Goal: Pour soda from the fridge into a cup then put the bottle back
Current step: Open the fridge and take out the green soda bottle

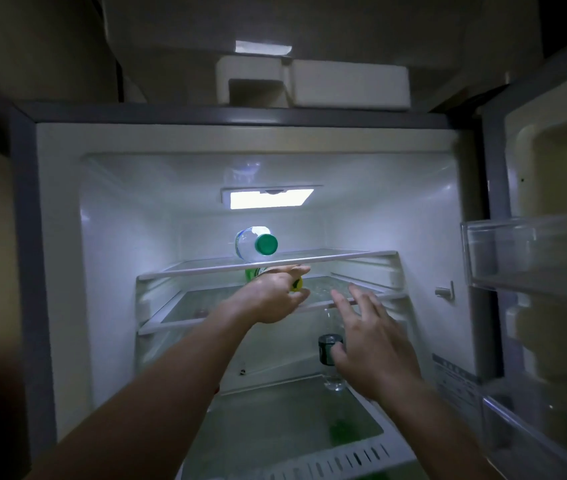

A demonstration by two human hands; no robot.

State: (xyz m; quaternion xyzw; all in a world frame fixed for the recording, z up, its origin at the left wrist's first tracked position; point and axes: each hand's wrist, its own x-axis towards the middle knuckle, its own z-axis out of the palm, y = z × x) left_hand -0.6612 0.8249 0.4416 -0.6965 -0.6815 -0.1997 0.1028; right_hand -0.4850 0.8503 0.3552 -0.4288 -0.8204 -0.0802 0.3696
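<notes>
Left arm: bare, stretched forward and up from the lower left.
Left hand (276, 296): turned thumb side down, its fingers (297, 270) curled round something it grips.
Right arm: bare, reaching in from the lower right, lower than the left.
Right hand (370, 341): back facing up, fingers (358, 294) spread and straight, holding nothing.

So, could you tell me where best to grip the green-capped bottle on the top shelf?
Probably round its body just behind the cap, coming from the front. The green-capped bottle lies on its side on the top shelf, cap pointing outward.
</notes>
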